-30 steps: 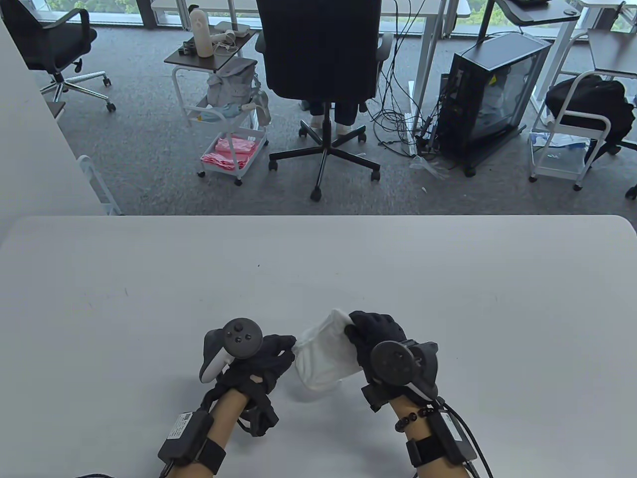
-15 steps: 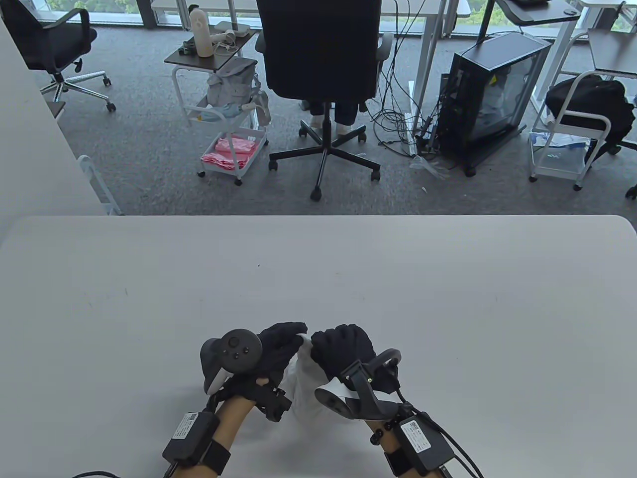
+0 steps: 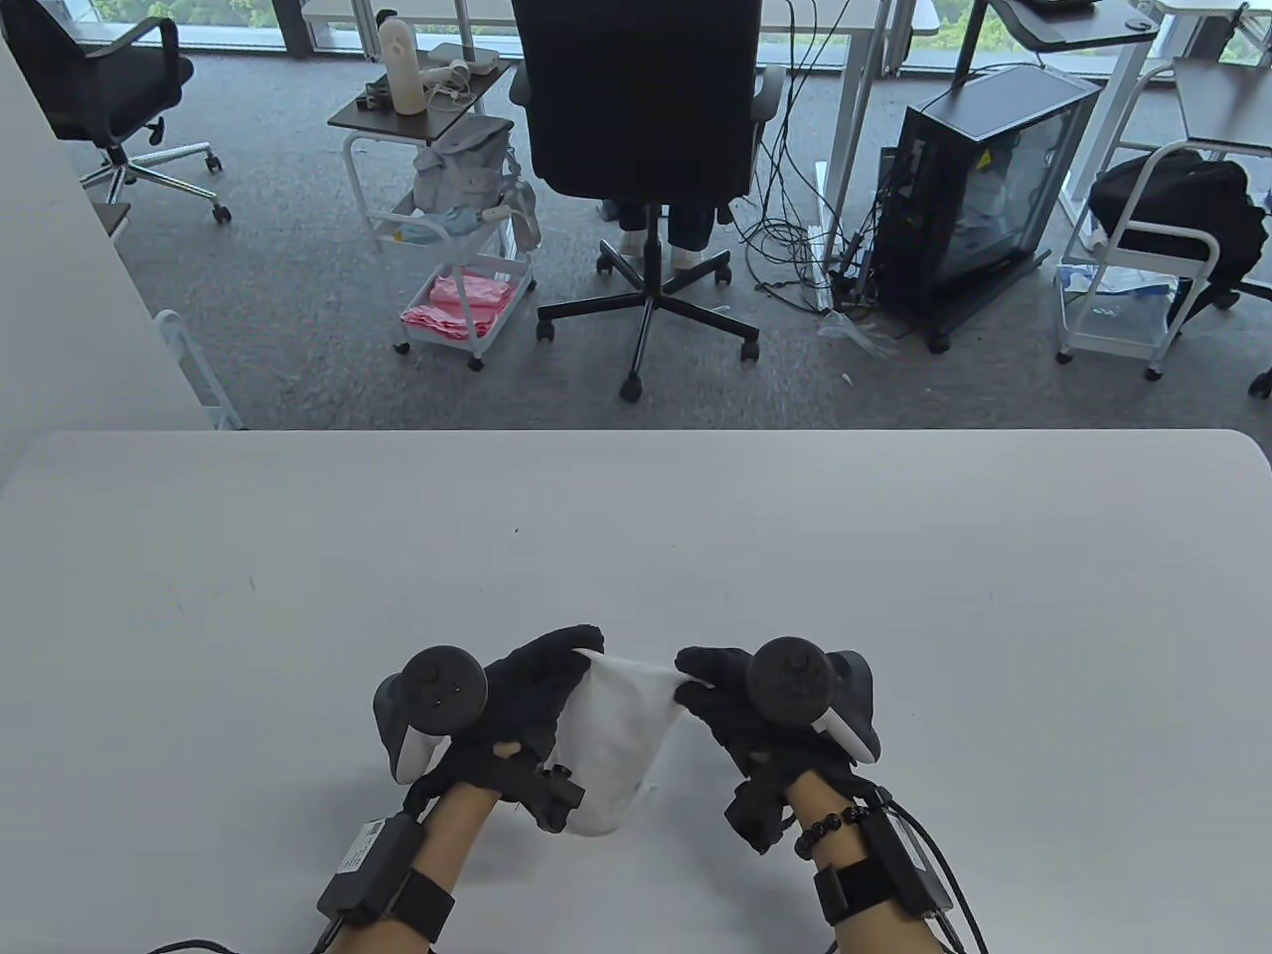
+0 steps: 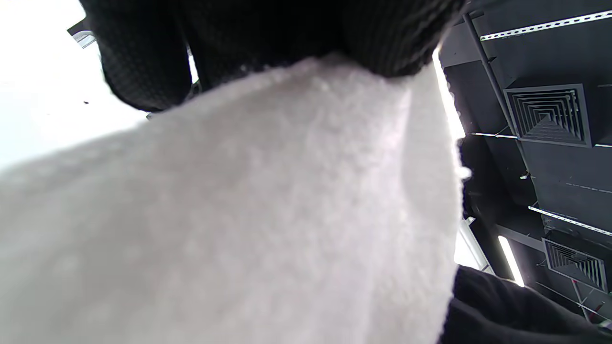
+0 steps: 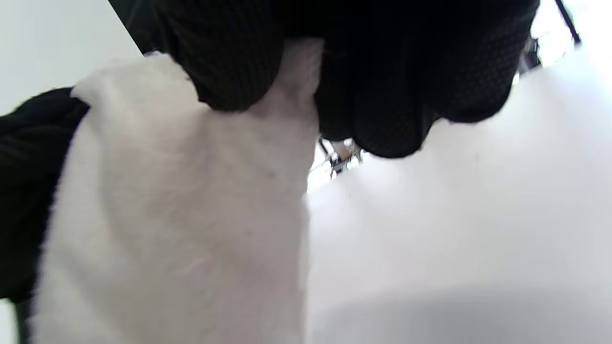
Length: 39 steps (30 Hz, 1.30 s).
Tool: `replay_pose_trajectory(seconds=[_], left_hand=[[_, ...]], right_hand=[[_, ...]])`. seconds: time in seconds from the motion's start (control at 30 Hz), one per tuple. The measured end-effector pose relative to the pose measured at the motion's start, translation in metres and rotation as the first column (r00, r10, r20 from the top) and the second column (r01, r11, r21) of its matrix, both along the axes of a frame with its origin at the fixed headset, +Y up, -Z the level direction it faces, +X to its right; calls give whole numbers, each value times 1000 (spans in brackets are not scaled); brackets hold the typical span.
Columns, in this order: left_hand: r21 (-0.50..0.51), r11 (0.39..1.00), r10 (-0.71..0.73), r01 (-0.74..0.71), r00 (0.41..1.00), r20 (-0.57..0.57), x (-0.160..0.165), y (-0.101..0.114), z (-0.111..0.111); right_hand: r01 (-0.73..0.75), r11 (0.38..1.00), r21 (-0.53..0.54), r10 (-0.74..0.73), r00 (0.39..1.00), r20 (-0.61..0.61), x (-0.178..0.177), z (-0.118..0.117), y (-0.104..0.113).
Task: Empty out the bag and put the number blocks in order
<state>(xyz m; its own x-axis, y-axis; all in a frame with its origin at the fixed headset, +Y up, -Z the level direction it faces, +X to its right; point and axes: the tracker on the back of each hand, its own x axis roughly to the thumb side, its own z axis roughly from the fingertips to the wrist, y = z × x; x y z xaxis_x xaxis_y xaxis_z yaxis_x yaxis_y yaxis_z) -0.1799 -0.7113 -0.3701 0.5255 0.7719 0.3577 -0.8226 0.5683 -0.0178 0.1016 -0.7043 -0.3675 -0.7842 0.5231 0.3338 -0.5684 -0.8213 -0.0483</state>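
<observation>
Bag (image 3: 616,740) hangs between hands | left fingers (image 3: 556,661) pinch rim | right fingers (image 3: 711,671) pinch rim

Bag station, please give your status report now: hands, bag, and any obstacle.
Left hand and right hand both grip the white bag by its top edge, stretched between them. Bag held above the table; no blocks visible. Nothing in the way.

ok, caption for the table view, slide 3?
Both hands, left and right, pinch the white bag at its top edge, held between them above the table.
</observation>
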Motion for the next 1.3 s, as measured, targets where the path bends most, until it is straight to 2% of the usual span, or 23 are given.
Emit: replay_pose_trajectory(seconds=[0.13,0.2,0.23,0.33,0.37,0.43,0.47,0.63,0.77,0.87,1.07,1.17,1.3], left_hand=[[32,999,1,-1,1000,-28,-9,8,1],[36,999,4,-3,999,-42,-15,13,2],[32,999,-8,9,999,-42,-17,14,2],[34,999,-28,30,998,-56,-22,14,2],[26,1000,-10,11,999,-51,-23,15,2],[21,1000,11,-10,998,-54,-23,15,3],[24,1000,9,-8,999,-52,-23,15,3],[61,997,47,-45,998,-36,-19,27,5],[83,996,44,-42,999,-16,-12,33,7],[97,994,46,-45,999,-7,-7,38,7],[106,994,25,-18,998,-58,-17,41,2],[100,994,57,-51,997,-61,-24,41,2],[127,990,70,-62,996,-62,-28,52,4]], right_hand=[[29,981,191,-38,998,45,-2,15,20],[26,953,303,-45,997,58,-7,26,26],[-24,943,331,5,998,60,-11,28,28],[2,905,425,-16,1000,27,-18,38,40],[-40,895,444,23,999,44,-21,39,41],[-126,907,401,101,991,83,-22,35,36],[-79,909,409,58,996,64,-21,35,33],[-80,876,476,47,996,81,-17,44,53],[-147,853,501,96,987,126,-11,49,62],[-125,852,508,68,989,130,-6,52,65],[-163,832,531,121,986,113,-22,46,63],[-147,819,555,115,989,93,-27,48,73],[-163,792,589,134,987,93,-33,56,86]])
